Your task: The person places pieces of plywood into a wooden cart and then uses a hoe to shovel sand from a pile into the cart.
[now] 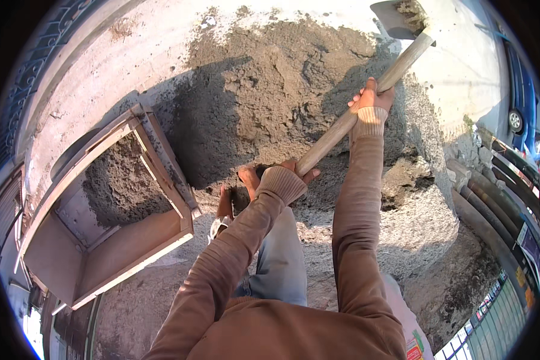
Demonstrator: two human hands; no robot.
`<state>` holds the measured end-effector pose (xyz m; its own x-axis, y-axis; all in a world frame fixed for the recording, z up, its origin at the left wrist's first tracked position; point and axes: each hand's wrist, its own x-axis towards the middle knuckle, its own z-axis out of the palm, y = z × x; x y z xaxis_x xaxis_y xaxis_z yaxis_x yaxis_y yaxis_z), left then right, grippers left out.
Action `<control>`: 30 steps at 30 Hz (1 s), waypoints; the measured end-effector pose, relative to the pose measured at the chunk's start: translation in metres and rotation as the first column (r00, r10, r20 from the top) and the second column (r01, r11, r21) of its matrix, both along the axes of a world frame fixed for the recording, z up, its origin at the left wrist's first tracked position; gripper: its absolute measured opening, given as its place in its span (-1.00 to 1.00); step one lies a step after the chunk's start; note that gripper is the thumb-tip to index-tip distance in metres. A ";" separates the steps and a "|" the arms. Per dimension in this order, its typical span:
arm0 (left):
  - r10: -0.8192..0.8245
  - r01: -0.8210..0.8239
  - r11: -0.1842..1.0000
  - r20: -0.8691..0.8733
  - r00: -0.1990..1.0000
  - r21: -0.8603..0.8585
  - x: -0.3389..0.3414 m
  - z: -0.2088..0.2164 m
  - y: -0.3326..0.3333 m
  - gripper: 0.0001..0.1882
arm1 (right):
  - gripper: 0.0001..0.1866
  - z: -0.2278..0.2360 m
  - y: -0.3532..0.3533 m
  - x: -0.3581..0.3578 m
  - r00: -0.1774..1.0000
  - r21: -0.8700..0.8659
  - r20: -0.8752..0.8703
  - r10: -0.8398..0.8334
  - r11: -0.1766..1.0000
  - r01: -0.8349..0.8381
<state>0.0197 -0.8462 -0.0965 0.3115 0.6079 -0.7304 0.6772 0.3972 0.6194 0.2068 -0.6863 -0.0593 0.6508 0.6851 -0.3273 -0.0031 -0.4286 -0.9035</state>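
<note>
A long-handled shovel slants from in front of my body up to the far right. My right hand is wrapped round the upper stretch of its wooden handle. Lower down, my left hand grips the handle's near end, partly hidden by its sleeve cuff. The metal blade lies at the top right, with some grey clumps on it. Between the blade and my feet spreads a large heap of wet grey mortar, rough and lumpy on top.
On the left stands an open wooden box frame with grey mix inside its far part. Several long pipes or poles lie at the right, near rubble. A blue car is beyond them. A pale sack is beside me.
</note>
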 end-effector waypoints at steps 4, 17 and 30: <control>-0.139 0.146 0.987 0.090 0.986 -0.072 -0.004 -0.031 -0.059 -0.30 | -0.71 -0.204 -0.066 0.039 0.989 -0.559 -0.065 -0.132 0.826 0.073; -0.325 0.326 0.945 -0.045 0.945 0.022 -0.169 0.255 -0.041 -0.37 | -0.75 -0.020 -0.108 -0.096 0.543 -0.424 -0.804 -0.240 0.873 -0.242; -0.118 0.322 0.900 -0.547 0.829 0.294 -0.542 0.517 -0.210 -0.58 | -0.85 0.113 -0.236 -0.414 0.411 -0.242 -0.898 -0.157 0.956 -0.163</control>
